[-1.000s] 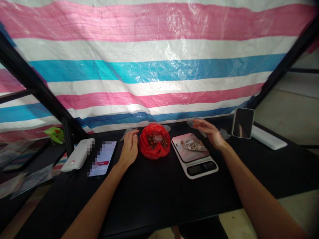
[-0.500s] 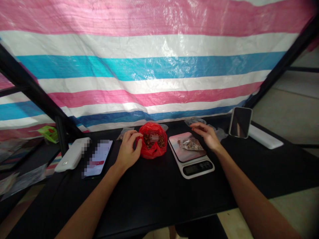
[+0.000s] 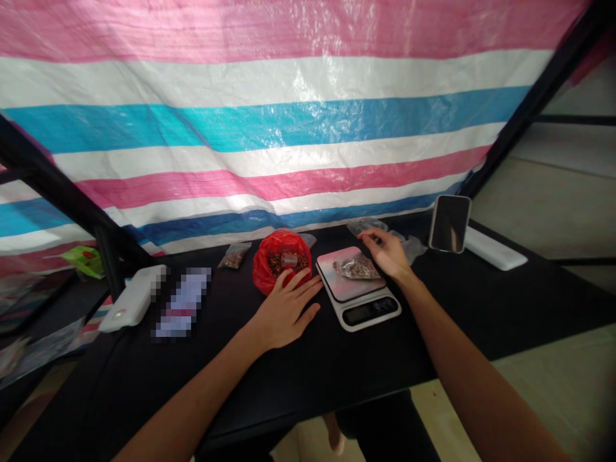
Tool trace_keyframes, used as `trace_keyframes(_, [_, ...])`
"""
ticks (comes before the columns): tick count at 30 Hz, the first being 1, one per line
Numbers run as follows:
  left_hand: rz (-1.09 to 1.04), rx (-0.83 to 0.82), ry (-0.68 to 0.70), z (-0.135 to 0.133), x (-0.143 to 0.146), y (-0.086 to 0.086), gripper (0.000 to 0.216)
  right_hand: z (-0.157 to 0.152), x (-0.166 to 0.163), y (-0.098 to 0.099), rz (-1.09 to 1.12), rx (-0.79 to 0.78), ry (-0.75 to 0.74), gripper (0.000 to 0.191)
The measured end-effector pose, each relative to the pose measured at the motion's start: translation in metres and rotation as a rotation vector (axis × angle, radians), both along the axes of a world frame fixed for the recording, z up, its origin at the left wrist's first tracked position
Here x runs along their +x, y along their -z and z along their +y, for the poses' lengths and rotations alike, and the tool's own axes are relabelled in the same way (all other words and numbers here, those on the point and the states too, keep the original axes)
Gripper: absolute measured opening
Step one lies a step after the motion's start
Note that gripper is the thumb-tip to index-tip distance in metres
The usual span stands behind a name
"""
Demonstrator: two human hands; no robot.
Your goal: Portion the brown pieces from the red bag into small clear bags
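My left hand [image 3: 286, 311] is spread above the black table, just in front of a red plastic bag [image 3: 262, 266] and left of the kitchen scale [image 3: 332, 292]. Its fingertips overlap the bag's near edge in view; whether they touch it I cannot tell. Inside the rolled-down bag are small brown pieces and a small clear cup [image 3: 289, 260]. On the scale's plate lies a clear plastic packet [image 3: 357, 267] of similar pieces. My right hand [image 3: 389, 253] hovers at the plate's far right corner, fingers loosely bent and seemingly holding nothing.
A filled clear packet [image 3: 234, 255] lies behind the left side. Clear plastic bags [image 3: 414, 247] sit behind my right hand. A phone [image 3: 185, 301] and a white power bank [image 3: 135, 298] are at left; a propped device [image 3: 450, 223] and white bar [image 3: 495, 249] at right.
My left hand has moved from the red bag's left side to its near right, fingers spreading. My right hand stays by the scale. The view has shifted slightly.
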State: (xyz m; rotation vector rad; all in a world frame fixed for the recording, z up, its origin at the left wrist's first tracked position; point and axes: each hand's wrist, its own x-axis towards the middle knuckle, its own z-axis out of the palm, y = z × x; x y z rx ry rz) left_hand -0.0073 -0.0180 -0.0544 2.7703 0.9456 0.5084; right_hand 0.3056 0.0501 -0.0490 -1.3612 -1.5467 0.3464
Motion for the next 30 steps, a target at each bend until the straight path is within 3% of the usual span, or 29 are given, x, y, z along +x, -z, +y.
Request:
trace_keyframes(6, [-0.088,0.023,0.005,-0.001,-0.001,-0.003,0.040,-0.006,0.001,-0.008,0.005,0.008,-0.007,0.026])
trace_keyframes(9, [-0.121,0.027,0.020,-0.001,-0.001,-0.002,0.035,-0.019,0.003,-0.024,0.002,-0.139,-0.249,0.034])
trace_keyframes(12, [-0.121,0.024,0.016,-0.002,-0.001,0.000,0.038,-0.030,0.003,-0.035,-0.101,-0.299,-0.477,0.060])
trace_keyframes(14, [-0.121,0.020,0.016,-0.003,-0.001,0.000,0.037,-0.033,0.001,-0.034,-0.185,-0.308,-0.484,0.072])
trace_keyframes(17, [-0.185,0.043,0.002,-0.003,-0.005,-0.005,0.031,-0.031,-0.006,-0.028,-0.230,-0.299,-0.438,0.068])
trace_keyframes(19, [-0.290,0.098,-0.090,0.003,-0.012,-0.010,0.026,-0.030,-0.011,-0.025,-0.186,-0.322,-0.448,0.060])
trace_keyframes(23, [-0.616,0.151,-0.443,0.026,-0.031,-0.007,0.015,-0.033,-0.023,-0.029,-0.028,-0.380,-0.532,0.050])
trace_keyframes(27, [-0.796,-0.030,-0.526,0.046,-0.041,0.011,0.012,-0.034,-0.046,-0.039,0.038,-0.285,-0.499,0.048])
trace_keyframes(30, [-0.810,-0.087,-0.532,0.049,-0.040,0.018,0.013,-0.024,-0.073,-0.043,0.051,-0.293,-0.555,0.046])
